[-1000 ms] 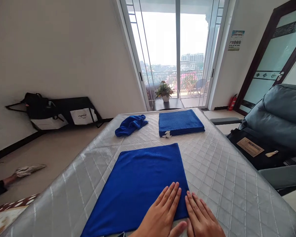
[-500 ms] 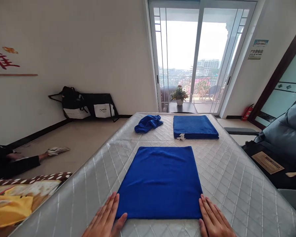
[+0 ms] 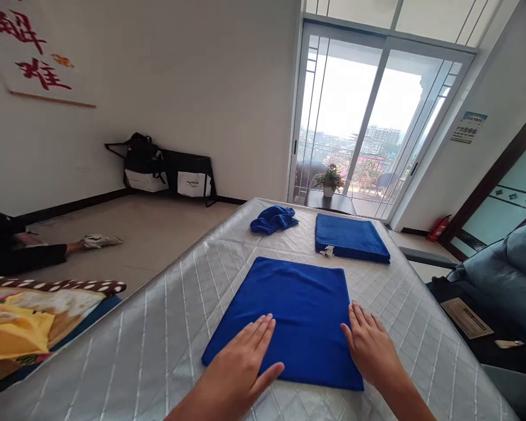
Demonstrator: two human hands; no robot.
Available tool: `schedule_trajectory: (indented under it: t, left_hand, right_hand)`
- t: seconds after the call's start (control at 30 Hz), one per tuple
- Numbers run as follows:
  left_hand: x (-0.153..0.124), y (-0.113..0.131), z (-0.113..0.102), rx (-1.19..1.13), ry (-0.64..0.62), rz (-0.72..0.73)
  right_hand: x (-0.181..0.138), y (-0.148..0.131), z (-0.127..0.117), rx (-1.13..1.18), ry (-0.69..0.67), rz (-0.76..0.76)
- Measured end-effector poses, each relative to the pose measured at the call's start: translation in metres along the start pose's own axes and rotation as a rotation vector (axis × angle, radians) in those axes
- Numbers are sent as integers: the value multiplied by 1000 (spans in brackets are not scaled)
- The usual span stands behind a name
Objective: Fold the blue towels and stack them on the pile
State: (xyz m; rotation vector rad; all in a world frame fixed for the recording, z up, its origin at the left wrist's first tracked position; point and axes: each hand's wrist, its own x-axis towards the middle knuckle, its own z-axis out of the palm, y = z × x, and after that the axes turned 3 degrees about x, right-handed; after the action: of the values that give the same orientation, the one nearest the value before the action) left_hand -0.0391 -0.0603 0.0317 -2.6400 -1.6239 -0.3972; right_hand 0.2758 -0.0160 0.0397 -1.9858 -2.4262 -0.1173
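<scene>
A folded blue towel lies flat on the quilted grey mattress in front of me. My left hand rests palm down on the towel's near left corner, fingers stretched out. My right hand lies flat along the towel's right edge, fingers spread, partly on the mattress. Neither hand holds anything. Farther back sit a stack of folded blue towels and, to its left, a crumpled blue towel.
A person's leg and shoe lie on the floor at left. Black bags lean on the far wall. A dark chair stands right of the mattress. A plant on a small table stands before the glass balcony door.
My hands went from together at the towel's near right corner, to its two near corners, and now lie further forward on it. The camera turned left and tilted up.
</scene>
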Motion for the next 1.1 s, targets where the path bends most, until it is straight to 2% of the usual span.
schedule_trajectory:
  t: [0.07, 0.13, 0.27, 0.37, 0.47, 0.57, 0.73, 0.83, 0.93, 1.1]
  left_hand:
    - [31, 30, -4, -67, -34, 209]
    - [61, 56, 0, -120, -45, 328]
    - [108, 90, 26, -193, 2, 388]
    - [123, 90, 43, -181, 6, 361]
    - [119, 68, 51, -127, -26, 307]
    - [101, 29, 53, -61, -25, 202]
    - [57, -49, 53, 53, -20, -89]
    - [33, -85, 51, 102, -33, -257]
    - [19, -102, 51, 114, -17, -321]
    - [17, -101, 49, 82, -6, -324]
  right_hand:
    - [11, -3, 3, 25, -63, 40]
    - [14, -2, 14, 40, -99, 46]
    - [8, 2, 33, 14, -100, 26]
    - [8, 2, 35, 14, -93, 38]
    - [10, 1, 33, 46, -85, 77]
    - [11, -1, 29, 92, -75, 108]
    - [10, -2, 27, 132, -71, 119]
    - [9, -2, 28, 124, -85, 114]
    - [8, -1, 28, 100, -111, 117]
    - [20, -4, 13, 48, -89, 125]
